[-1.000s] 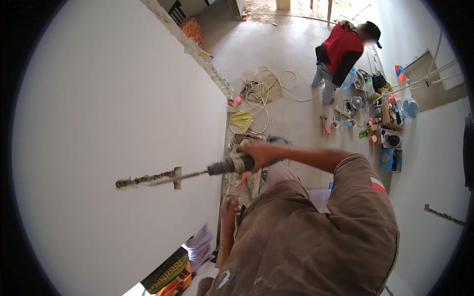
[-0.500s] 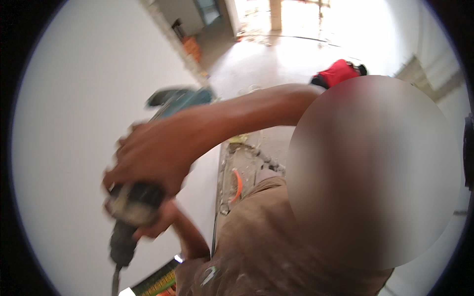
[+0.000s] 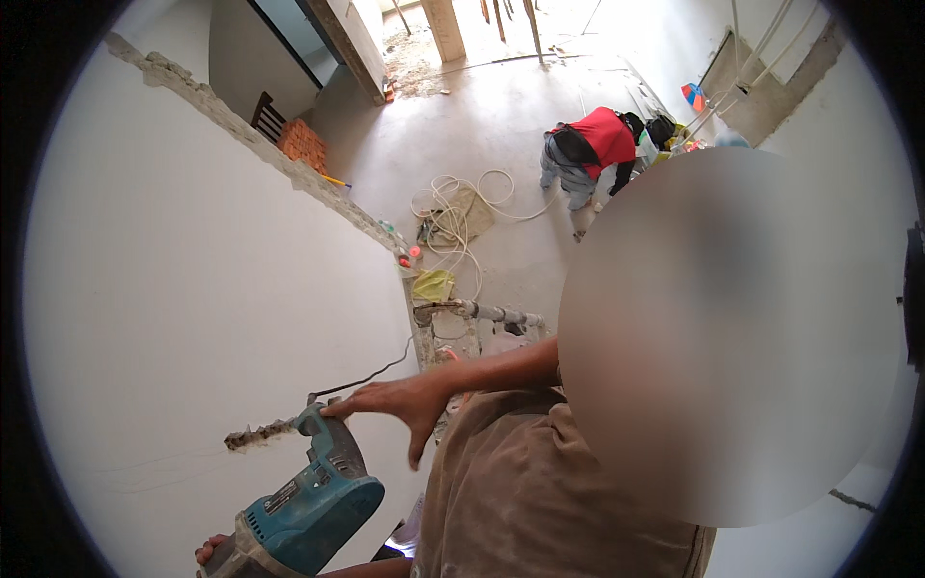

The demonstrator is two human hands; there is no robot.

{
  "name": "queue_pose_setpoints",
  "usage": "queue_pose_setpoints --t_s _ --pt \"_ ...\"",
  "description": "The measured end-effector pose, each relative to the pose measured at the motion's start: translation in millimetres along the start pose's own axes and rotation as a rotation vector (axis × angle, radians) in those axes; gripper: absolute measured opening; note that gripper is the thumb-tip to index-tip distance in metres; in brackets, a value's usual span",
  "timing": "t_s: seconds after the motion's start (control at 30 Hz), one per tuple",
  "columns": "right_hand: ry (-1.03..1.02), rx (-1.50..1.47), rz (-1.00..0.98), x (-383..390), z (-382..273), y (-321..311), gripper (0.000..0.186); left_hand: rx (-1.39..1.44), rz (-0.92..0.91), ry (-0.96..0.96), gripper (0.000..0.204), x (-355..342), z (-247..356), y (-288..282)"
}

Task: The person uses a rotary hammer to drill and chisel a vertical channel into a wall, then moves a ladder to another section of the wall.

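Note:
A teal and black rotary hammer drill [image 3: 313, 506] is at the lower left, its rear grip raised toward the upper right and its front end out of view below. My left hand [image 3: 210, 547] is wrapped round the drill's front part, mostly hidden. My right hand [image 3: 400, 409] has its fingers spread, the index fingertip at the top of the rear grip, not wrapped round it. A dark cord [image 3: 371, 373] runs from the grip to the right. A rough chiselled groove [image 3: 252, 438] cuts the white wall [image 3: 183, 289] beside the drill.
A co-worker in red [image 3: 602, 135] bends over clutter at upper right. White cable coils [image 3: 448, 220] and a yellow bag [image 3: 434, 285] lie on the floor. Channelled rubble with pipes [image 3: 482, 318] runs by the wall. Bricks [image 3: 301, 144] are behind it. A round blur hides much of the right.
The drill has swung from horizontal to front-down at lower left. My left hand now grips its front. My right hand has loosened from it, fingers spreading. The co-worker has bent lower.

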State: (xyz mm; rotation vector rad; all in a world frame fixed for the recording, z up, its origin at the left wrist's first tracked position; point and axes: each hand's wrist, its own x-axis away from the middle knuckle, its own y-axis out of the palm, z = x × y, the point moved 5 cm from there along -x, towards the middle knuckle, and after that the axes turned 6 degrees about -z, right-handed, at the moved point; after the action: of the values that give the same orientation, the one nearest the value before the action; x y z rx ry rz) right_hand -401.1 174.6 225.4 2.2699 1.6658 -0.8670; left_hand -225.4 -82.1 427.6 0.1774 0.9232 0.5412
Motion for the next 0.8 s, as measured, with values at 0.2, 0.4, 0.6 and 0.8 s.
queue_pose_setpoints --t_s 0.2,0.4,0.6,0.8 --pt "0.116 0.363 0.295 -10 -5 0 0.070 0.135 -0.042 -0.256 0.057 34 -40 -13" --pt "0.200 0.336 0.159 -2 -18 -9 0.063 0.450 0.505 -0.445 0.060 90 -96 2" --pt "0.390 0.084 -0.039 33 -8 9 0.078 0.542 0.737 -0.642 0.059 157 -129 -28" --pt "0.607 0.024 -0.069 10 -38 7 0.086 0.630 0.743 -0.618 0.049 153 -147 -18"
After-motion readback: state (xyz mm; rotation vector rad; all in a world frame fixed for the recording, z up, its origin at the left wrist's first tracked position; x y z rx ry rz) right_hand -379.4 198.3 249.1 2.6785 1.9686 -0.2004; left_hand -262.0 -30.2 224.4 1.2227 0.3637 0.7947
